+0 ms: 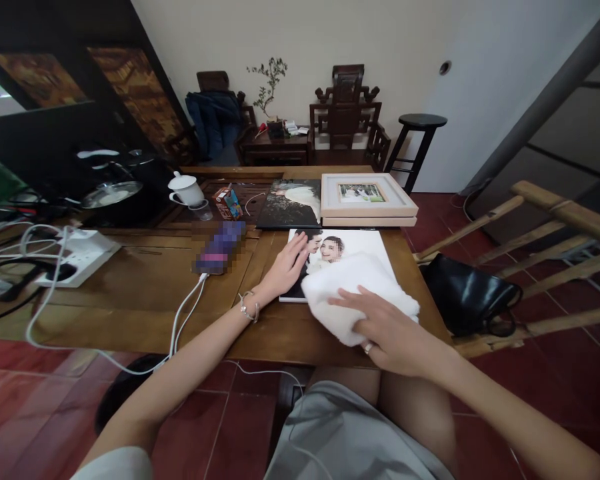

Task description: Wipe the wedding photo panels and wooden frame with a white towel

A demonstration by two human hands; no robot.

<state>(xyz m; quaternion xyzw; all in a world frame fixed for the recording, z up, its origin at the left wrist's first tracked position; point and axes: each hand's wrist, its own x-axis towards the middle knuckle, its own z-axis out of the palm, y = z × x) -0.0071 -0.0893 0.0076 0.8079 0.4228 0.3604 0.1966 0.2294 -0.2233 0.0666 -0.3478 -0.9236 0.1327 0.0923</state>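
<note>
A white-edged photo print [373, 243] of a couple lies flat on the wooden table in front of me, perhaps a panel or an album. My left hand [291, 261] rests on its left edge, fingers stretched out flat. On its right part lies a bunched white towel [330, 310], which hides the lower right of the picture. My right hand [380, 327] grips this towel from above, with the thumb underneath and the fingers spread over the cloth.
Behind the print lie a dark photo panel [290, 207] and stacked pale picture frames [405, 205]. Leftward are a phone [219, 250] on a white cable, a drink carton [229, 202], a lidded cup [186, 191] and a power strip [87, 260]. A black bag [467, 293] sits on a wooden chair at right.
</note>
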